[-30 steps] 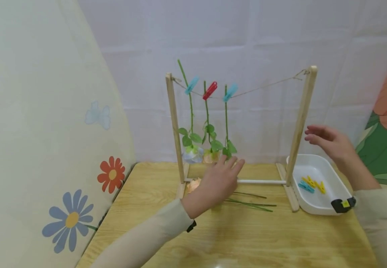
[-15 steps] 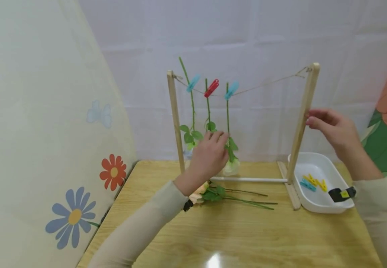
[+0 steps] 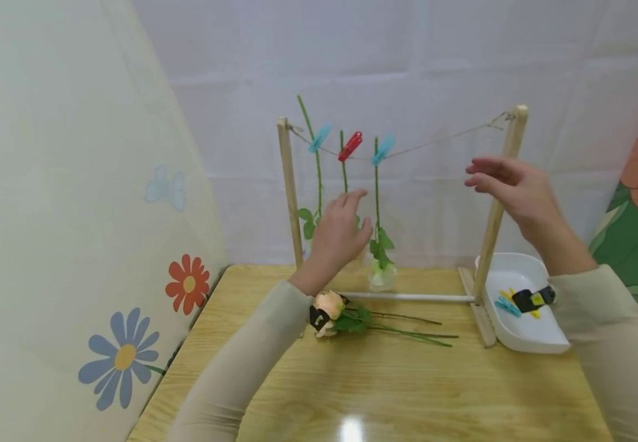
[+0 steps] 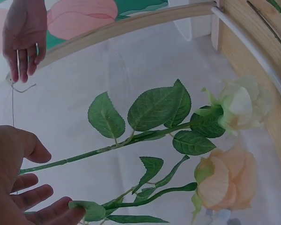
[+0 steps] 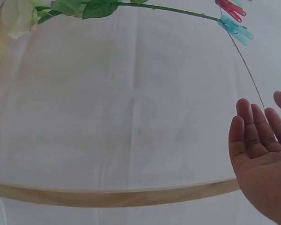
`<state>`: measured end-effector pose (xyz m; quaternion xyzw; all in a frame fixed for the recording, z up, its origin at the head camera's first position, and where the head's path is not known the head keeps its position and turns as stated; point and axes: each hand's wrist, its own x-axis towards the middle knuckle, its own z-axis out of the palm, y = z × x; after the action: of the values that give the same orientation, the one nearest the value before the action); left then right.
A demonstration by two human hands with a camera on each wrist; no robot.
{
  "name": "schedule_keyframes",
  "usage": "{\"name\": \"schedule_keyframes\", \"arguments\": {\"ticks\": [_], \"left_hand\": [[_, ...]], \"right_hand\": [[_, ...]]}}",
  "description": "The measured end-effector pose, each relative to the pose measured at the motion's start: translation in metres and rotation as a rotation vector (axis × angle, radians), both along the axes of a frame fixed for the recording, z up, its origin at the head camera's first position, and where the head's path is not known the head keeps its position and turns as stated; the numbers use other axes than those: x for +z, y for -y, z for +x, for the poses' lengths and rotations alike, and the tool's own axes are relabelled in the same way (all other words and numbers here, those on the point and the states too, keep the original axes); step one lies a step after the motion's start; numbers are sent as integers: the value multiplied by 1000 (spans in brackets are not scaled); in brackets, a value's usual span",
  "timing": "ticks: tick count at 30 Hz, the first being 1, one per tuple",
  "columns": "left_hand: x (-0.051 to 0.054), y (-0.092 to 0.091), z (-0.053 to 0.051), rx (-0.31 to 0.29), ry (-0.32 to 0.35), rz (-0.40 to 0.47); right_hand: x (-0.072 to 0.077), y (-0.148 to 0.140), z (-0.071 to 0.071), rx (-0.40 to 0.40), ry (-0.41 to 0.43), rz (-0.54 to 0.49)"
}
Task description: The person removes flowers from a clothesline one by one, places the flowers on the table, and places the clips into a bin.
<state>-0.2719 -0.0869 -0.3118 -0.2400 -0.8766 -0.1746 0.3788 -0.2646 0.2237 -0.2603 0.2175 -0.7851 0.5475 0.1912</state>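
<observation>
Three artificial roses hang upside down from a string [image 3: 435, 142]: a blue clothespin [image 3: 320, 139], a red clothespin [image 3: 350, 147] and another blue clothespin [image 3: 383, 150] hold their stems. My left hand [image 3: 341, 236] is raised before the middle stem, fingers spread. In the left wrist view its fingertips are close to a leaf of the peach rose [image 4: 227, 180]; whether they touch I cannot tell. The white rose [image 4: 241, 103] hangs beside it. In the head view the left hand hides the middle bloom. My right hand [image 3: 514, 190] hovers by the right post [image 3: 494, 233], holding nothing, fingers loosely bent.
Loose peach roses [image 3: 330, 304] with green stems [image 3: 415, 335] lie on the wooden table [image 3: 407, 393] in front of the frame's white crossbar [image 3: 418, 298]. A white tray [image 3: 534, 344] with blue and yellow clothespins [image 3: 508, 306] stands at the right. The left post [image 3: 288, 178] is behind the left arm.
My left hand has risen from low by the blooms to the middle of the stems. My right hand has moved up and left, from beside the right post to in front of it.
</observation>
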Motion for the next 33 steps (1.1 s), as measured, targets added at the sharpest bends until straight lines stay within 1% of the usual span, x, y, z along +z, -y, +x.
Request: {"name": "schedule_keyframes", "arguments": {"ticks": [3, 7, 9, 12, 16, 18, 21, 22, 25, 28, 31, 33], "left_hand": [[4, -1, -3, -12, 6, 36], [10, -6, -5, -29, 14, 77], [13, -8, -5, -33, 30, 102], [17, -11, -7, -32, 65, 136], [21, -15, -11, -31, 137, 193], [23, -17, -12, -34, 186, 234], [25, -20, -13, -48, 259, 311], [25, -21, -14, -53, 278, 337], [24, -23, -16, -94, 321, 432], [24, -24, -19, -155, 338, 521], [23, -25, -23, -224, 356, 601], [22, -25, -25, -252, 370, 645]], "right_hand": [[4, 8, -3, 40, -19, -44], [9, 14, -5, 56, -13, -74], [12, 17, -6, 54, -12, -69], [16, 23, -7, 73, -14, -83], [21, 31, -9, 120, -19, -135], [23, 35, -11, 139, -26, -152], [27, 43, -14, 185, -21, -208], [28, 45, -15, 188, -22, -209], [31, 53, -18, 200, -13, -227], [35, 60, -20, 204, -9, -227], [38, 66, -23, 224, 3, -243], [39, 70, -25, 239, 7, -245]]}}
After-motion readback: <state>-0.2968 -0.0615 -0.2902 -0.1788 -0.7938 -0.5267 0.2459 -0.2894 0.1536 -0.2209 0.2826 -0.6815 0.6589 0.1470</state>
